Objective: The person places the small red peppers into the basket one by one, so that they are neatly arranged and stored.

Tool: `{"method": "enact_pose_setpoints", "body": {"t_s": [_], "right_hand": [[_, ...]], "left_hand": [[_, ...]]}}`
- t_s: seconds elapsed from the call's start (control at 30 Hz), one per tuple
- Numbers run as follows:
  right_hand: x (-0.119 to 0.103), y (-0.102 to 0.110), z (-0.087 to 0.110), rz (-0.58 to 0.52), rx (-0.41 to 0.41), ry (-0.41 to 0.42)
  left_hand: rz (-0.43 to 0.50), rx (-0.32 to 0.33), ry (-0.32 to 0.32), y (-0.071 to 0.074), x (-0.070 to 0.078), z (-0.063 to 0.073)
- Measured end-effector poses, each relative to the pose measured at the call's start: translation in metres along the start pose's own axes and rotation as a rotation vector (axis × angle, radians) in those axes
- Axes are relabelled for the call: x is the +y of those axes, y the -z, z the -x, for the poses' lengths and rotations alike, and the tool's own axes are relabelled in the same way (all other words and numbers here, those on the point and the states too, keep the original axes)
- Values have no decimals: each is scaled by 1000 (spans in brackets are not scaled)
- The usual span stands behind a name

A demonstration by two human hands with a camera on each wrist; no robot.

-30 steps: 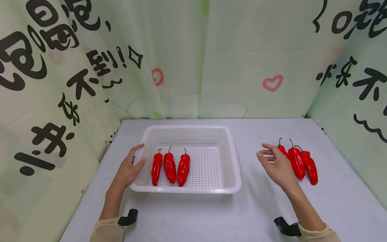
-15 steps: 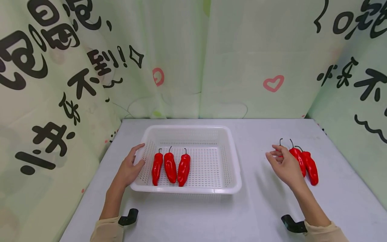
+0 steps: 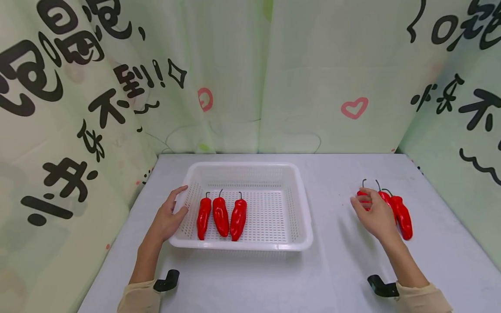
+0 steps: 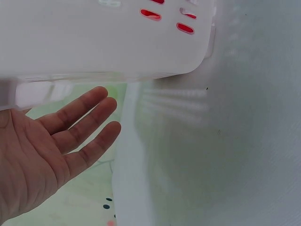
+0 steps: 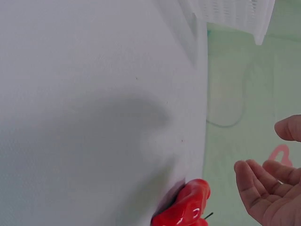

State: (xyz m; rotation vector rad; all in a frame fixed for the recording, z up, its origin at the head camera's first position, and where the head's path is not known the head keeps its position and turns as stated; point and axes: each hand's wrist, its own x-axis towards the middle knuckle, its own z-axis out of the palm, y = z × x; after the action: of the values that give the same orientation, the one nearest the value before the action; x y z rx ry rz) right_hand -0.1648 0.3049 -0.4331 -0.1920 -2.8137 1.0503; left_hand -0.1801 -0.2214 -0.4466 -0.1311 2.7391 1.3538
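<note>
A white plastic basket (image 3: 270, 247) with slotted walls stands on the table with three red peppers (image 3: 221, 217) lying side by side in it. At its left rim is my left hand (image 3: 166, 220), fingers extended; in the left wrist view that hand (image 4: 61, 146) shows a bare palm beside the basket wall. My right hand (image 3: 377, 217) hovers over a group of three more red peppers (image 3: 402, 219) at the right, covering much of the leftmost one. The right wrist view has the thumb and loosely bent fingers of this hand (image 5: 275, 188) apart, with nothing between them, near a pepper (image 5: 186, 207).
A white tabletop (image 3: 282, 282) carries everything. Pale green curtains (image 3: 305, 78) with dark lettering and pink hearts hang behind and on both sides. Each forearm wears a black wrist mount (image 3: 167, 281) at the beige sleeve.
My right hand has moved right, over the leftmost pepper of the right-hand group. The left hand, the basket and the peppers have stayed in place.
</note>
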Motion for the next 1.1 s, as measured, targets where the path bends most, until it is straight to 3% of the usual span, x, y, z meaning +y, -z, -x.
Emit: {"method": "enact_pose_setpoints", "body": {"t_s": [0.33,0.7,1.1], "right_hand": [[9,0,-3,30,39,-14],[21,-1,-11,50,20,-87],[28,-1,-15,68,37,-108]], "left_hand": [[-6,5,-9,0,1,0],[6,8,-23,-1,-1,-2],[-4,11,-21,-2,-1,-2]]}}
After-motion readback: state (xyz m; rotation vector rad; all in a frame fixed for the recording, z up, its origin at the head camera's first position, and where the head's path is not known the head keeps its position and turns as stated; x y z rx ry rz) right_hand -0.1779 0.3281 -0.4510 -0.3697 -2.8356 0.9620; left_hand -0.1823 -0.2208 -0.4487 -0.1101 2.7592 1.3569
